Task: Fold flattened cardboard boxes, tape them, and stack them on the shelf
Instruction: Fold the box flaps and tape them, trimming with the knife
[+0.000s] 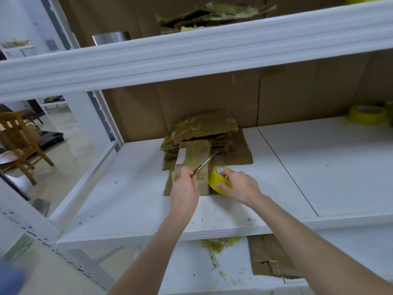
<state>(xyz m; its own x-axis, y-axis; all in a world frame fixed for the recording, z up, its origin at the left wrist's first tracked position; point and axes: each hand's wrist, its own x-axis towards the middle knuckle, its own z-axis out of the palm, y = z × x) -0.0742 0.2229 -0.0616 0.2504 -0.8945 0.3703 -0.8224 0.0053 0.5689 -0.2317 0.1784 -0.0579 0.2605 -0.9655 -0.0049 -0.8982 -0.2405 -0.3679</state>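
Observation:
A small folded cardboard box, covered in yellowish tape, lies on the white middle shelf. My left hand grips a thin blade or pair of scissors whose tip points up and right over the box. My right hand grips a yellow tape roll at the box's right near corner, and a strip of tape runs from the roll onto the box. Behind the box sits a stack of flattened, tape-covered cardboard.
A second yellow tape roll lies at the shelf's far right. The upper shelf holds torn cardboard and a metal container. Flattened cardboard and tape scraps lie on the lower shelf. A wooden chair stands at left.

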